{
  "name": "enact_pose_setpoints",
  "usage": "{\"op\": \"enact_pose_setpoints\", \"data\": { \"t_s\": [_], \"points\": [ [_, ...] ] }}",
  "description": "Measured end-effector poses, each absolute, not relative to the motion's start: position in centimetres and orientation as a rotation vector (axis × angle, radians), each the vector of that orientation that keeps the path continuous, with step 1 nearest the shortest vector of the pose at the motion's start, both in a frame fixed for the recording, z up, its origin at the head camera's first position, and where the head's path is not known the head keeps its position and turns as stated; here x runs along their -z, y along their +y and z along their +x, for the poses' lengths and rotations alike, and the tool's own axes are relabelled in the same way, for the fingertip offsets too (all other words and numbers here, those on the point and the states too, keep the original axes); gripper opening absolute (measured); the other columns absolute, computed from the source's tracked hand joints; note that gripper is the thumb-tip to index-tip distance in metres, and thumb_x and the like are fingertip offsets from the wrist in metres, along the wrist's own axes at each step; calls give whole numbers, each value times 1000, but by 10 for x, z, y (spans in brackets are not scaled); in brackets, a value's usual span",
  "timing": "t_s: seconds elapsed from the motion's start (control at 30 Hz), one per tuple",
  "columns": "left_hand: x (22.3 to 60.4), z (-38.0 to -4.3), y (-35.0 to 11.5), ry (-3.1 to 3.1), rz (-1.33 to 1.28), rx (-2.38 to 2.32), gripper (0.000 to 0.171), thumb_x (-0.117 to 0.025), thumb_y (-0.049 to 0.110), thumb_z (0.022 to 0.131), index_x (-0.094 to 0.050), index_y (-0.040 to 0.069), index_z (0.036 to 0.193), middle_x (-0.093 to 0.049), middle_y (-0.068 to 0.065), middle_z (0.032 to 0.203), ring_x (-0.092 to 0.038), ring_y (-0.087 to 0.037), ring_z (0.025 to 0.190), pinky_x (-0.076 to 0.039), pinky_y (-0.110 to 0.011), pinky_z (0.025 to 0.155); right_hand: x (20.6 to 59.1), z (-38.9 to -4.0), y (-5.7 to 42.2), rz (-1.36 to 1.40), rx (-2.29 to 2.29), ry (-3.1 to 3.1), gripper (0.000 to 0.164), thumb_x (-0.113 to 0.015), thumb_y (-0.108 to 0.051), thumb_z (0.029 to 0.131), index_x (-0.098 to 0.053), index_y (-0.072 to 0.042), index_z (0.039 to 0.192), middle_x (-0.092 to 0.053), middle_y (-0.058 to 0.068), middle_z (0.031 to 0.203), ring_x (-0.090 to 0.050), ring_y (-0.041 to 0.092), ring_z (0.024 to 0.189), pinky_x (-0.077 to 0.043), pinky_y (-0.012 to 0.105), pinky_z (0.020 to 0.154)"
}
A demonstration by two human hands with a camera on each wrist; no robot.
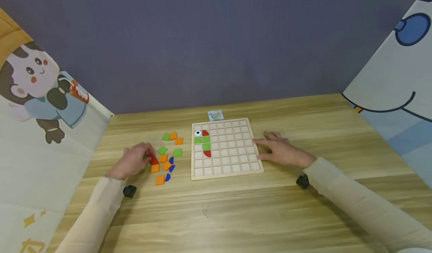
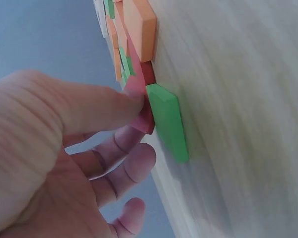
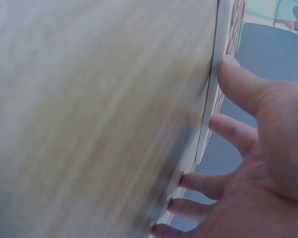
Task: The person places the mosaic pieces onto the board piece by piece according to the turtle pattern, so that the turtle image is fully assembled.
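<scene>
My left hand pinches a red piece between thumb and fingers at the left side of the loose pieces. A green square lies right beside the red piece, and an orange square is close by. My right hand rests at the right edge of the wooden grid board, its thumb and index fingertips at the rim and the fingers spread. On the board's left columns sit a white eye piece, several green squares and two red quarter-round pieces.
Several orange squares, green squares and blue half-round pieces lie left of the board. A small picture card is behind the board. A dark wall closes off the table's back edge.
</scene>
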State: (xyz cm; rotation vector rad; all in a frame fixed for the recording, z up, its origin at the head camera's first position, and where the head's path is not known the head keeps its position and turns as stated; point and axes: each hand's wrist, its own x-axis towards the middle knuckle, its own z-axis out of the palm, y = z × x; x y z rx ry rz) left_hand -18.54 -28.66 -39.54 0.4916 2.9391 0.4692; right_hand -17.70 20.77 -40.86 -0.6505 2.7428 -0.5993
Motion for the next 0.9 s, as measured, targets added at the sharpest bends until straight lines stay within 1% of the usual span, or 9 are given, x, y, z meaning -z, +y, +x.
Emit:
{"op": "enact_pose_setpoints", "data": {
  "t_s": [0.17, 0.37, 0.43, 0.5, 0.57, 0.63, 0.77, 0.9],
  "points": [
    [396, -186, -288, 2946, 528, -499, 14, -64, -4, 85, -67, 8, 92, -58, 0, 84, -53, -20, 77, -25, -42, 70, 408, -176, 208, -645, 603, 2737, 64, -62, -44, 89, -38, -23, 146, -14, 27, 151, -8, 48, 136, -10, 73, 95],
    [391, -187, -286, 2973, 543, -539, 13, -64, -4, 84, -63, 7, 89, -59, -1, 82, -51, -21, 73, -24, -41, 69, 408, -176, 208, -639, 624, 2732, 64, -61, -44, 90, -39, -23, 146, -13, 26, 151, -7, 48, 136, -9, 73, 95],
    [389, -188, -284, 2991, 570, -542, 14, -65, -3, 83, -62, 7, 93, -60, -2, 82, -52, -21, 71, -24, -40, 69, 409, -176, 208, -636, 624, 2735, 64, -61, -44, 89, -39, -23, 146, -14, 26, 151, -8, 47, 136, -9, 73, 95],
    [388, -189, -282, 3013, 594, -545, 18, -66, -2, 84, -63, 6, 99, -62, -3, 83, -54, -19, 70, -24, -40, 68, 409, -177, 208, -638, 622, 2738, 64, -61, -45, 89, -39, -24, 146, -14, 26, 151, -8, 47, 136, -9, 73, 95],
    [386, -191, -278, 3038, 618, -552, 23, -68, 0, 84, -64, 7, 106, -64, -3, 84, -54, -18, 69, -22, -39, 68, 410, -177, 207, -637, 618, 2740, 64, -61, -45, 90, -39, -24, 146, -14, 26, 152, -8, 47, 136, -10, 73, 95],
    [385, -194, -272, 3061, 640, -562, 25, -68, 1, 85, -65, 8, 109, -66, -3, 84, -53, -18, 69, -20, -39, 67, 410, -177, 207, -636, 620, 2738, 64, -61, -44, 90, -39, -24, 146, -14, 25, 152, -8, 47, 136, -10, 73, 95],
    [381, -200, -256, 3079, 679, -604, 20, -68, 2, 85, -67, 9, 104, -66, -2, 81, -50, -20, 71, -19, -42, 69, 411, -178, 207, -636, 629, 2733, 64, -61, -44, 90, -38, -24, 146, -13, 26, 152, -7, 47, 136, -9, 73, 95],
    [376, -204, -237, 3074, 704, -648, 14, -68, 2, 85, -65, 8, 98, -66, -2, 82, -50, -21, 74, -21, -46, 75, 410, -178, 207, -637, 637, 2725, 64, -61, -44, 90, -38, -24, 146, -13, 26, 152, -6, 47, 136, -9, 74, 94]
  ]
}}
